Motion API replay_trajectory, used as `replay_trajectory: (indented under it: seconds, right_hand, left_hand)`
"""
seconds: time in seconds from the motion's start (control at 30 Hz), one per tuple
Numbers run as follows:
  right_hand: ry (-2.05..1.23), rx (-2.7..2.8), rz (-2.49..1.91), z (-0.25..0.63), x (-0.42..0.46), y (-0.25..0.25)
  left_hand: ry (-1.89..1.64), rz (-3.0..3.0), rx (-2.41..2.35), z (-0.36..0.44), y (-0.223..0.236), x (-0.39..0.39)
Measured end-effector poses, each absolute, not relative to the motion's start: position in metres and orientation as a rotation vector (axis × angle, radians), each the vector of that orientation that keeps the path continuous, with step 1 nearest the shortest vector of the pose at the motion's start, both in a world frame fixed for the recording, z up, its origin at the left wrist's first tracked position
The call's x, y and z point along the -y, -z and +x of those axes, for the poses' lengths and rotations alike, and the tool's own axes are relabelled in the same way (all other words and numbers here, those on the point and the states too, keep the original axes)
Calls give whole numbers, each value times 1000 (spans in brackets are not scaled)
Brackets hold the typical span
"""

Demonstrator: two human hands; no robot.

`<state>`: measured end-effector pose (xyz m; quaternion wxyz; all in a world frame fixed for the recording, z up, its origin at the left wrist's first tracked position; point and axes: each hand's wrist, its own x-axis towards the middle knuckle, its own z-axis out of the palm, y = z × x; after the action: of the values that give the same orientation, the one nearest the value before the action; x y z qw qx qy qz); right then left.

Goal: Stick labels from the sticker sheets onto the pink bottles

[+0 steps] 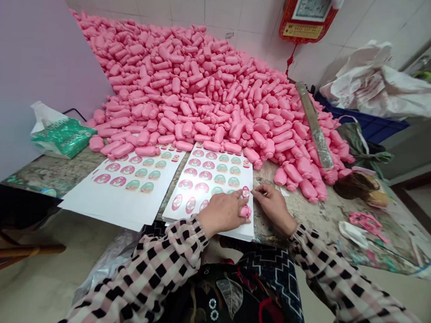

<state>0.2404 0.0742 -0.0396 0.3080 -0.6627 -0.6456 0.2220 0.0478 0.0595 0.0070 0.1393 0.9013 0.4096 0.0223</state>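
A small pink bottle lies under my left hand, whose fingers are closed around it over the right-hand sticker sheet. Just beyond those fingers shows an oval pink label; whether it sits on the bottle or the sheet is hard to make out. My right hand has thumb and forefinger pinched together beside the label's right edge. Anything between those fingertips is too small to tell. Rows of pink and green stickers cover the sheet, which tops a stack. Another sticker sheet lies to the left.
A large heap of pink bottles fills the back of the worn table. A flat bar rests on its right side. At left stands a green tissue pack. Pink scraps and a blue crate are at right.
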Motion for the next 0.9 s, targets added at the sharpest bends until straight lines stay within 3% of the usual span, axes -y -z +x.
replay_trajectory:
  seconds: [0.33, 0.9]
  right_hand:
    - [-407, 1728, -1896, 226, -83, 30]
    - [-637, 2020, -1753, 252, -86, 18]
  left_hand:
    - [-105, 2636, -1141, 47, -8, -60]
    - [137, 2472, -1064, 43, -15, -73]
